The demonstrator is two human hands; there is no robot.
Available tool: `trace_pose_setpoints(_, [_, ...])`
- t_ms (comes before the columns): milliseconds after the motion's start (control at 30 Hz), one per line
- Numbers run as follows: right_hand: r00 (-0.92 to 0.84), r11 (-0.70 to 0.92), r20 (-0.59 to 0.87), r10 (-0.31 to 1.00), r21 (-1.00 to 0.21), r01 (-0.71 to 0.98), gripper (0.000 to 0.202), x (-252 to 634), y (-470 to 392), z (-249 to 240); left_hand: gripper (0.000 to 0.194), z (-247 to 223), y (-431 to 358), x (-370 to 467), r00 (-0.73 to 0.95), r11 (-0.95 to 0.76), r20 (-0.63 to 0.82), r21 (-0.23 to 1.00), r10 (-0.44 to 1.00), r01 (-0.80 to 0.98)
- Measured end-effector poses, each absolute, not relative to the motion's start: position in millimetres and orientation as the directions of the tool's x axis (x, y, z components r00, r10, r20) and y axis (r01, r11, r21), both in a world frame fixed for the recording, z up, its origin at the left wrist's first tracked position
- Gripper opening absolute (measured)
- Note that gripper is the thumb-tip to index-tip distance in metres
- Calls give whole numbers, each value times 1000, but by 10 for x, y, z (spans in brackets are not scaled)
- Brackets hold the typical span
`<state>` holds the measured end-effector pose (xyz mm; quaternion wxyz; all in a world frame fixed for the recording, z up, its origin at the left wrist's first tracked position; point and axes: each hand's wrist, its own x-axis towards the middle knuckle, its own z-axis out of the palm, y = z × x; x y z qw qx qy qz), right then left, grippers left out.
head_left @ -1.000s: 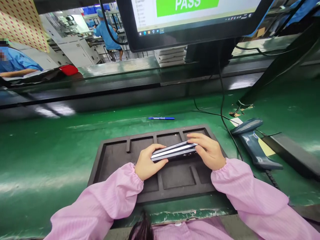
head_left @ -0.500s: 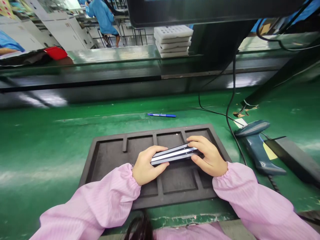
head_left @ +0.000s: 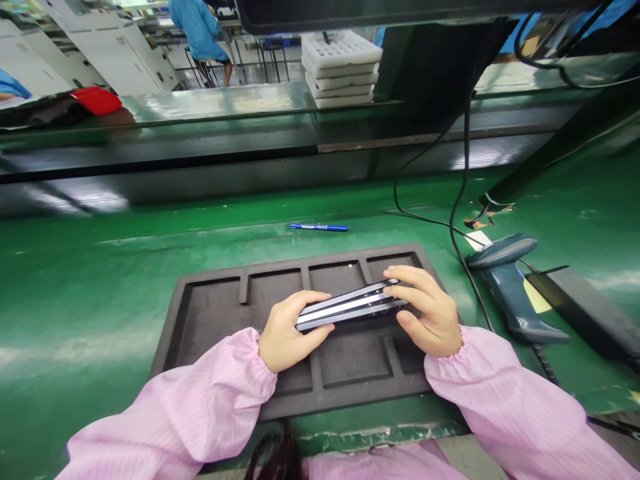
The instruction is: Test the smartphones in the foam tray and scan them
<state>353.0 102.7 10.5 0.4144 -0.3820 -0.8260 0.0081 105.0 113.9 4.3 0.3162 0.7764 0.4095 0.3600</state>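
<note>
A small stack of smartphones [head_left: 350,303] with silvery edges is held over the tray, tilted up toward the right, the phones slightly fanned apart at that end. My left hand [head_left: 290,333] is closed around its left end, thumb along the near side and fingers over the far side. At the right end, my right hand [head_left: 430,313] has its fingers spread and touching the phones, with the thumb slightly apart below them. Beneath both hands lies a black tray [head_left: 240,407] with several shallow compartments, partly covered by my hands and sleeves.
A blue pen [head_left: 320,227] lies behind the tray. To the right are a barcode scanner [head_left: 510,287], a dark box [head_left: 590,313] and a hanging black cable [head_left: 465,160]. White foam trays [head_left: 340,67] are stacked on the ledge under a monitor [head_left: 400,13]. A person in blue [head_left: 195,27] sits beyond.
My right hand has loosened and slid rightward along the phones, its thumb coming away from them. My left hand keeps its grip. The view has shifted slightly.
</note>
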Motion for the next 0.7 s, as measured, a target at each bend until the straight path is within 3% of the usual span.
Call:
trace_pose_setpoints(100, [-317, 706, 690, 650, -396, 587, 20, 3554, 1008, 102, 34, 44, 1140, 1053, 403, -464, 300, 785, 865, 411])
trace_pose_setpoints(300, [-314, 672, 664, 678, -388, 631, 11, 3537, 1003, 116, 34, 72, 1139, 1063, 397, -465, 306, 786, 865, 407])
trace_pose_setpoints(700, [-367, 669, 617, 696, -373, 642, 18, 3473, 984, 102, 33, 53, 1137, 1052, 396, -448, 287, 793, 872, 413])
